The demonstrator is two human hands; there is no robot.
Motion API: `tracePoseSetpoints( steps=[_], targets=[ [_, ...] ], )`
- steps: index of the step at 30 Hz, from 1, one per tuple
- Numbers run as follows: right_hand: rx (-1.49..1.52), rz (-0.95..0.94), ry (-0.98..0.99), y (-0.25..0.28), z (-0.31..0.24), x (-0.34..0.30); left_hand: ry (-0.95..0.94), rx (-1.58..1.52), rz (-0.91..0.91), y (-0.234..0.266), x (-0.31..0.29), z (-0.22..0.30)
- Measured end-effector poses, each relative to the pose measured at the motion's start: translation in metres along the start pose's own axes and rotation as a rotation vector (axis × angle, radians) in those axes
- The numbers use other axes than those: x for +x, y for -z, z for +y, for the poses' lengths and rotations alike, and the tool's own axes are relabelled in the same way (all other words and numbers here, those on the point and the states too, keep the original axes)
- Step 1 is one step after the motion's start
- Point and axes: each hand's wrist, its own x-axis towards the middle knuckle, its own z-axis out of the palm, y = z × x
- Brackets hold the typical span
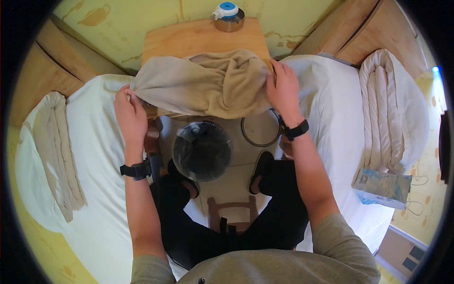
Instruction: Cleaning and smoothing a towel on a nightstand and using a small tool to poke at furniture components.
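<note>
beige towel [203,85] stretched crosswise between both hands, long axis left to right, draped over the near edge of the wooden surface [198,38] between two white beds. left hand [128,113] pinches its left corner; right hand [283,90] clamps the bunched right end. round bin [202,150] stands on the floor directly below.

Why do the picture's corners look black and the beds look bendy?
In the head view, the fisheye lens leaves a dark ring around the round picture and bows straight edges near its rim, like the wooden headboard; the beige towel in the middle looks sharp, evenly lit.
</note>
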Motion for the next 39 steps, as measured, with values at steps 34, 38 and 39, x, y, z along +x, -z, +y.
tracePoseSetpoints(
  steps=[34,38,39],
  targets=[
    [-0.167,-0.326,0.352,-0.033,-0.052,-0.037,-0.092,0.028,-0.199,-0.010,-0.006,0.007],
    [0.042,-0.498,0.332,-0.031,-0.051,-0.027,-0.215,0.222,-0.307,-0.013,-0.021,0.007],
    [0.047,-0.495,0.332,-0.031,-0.041,-0.021,-0.204,0.236,-0.328,-0.009,-0.022,0.005]
  ],
)
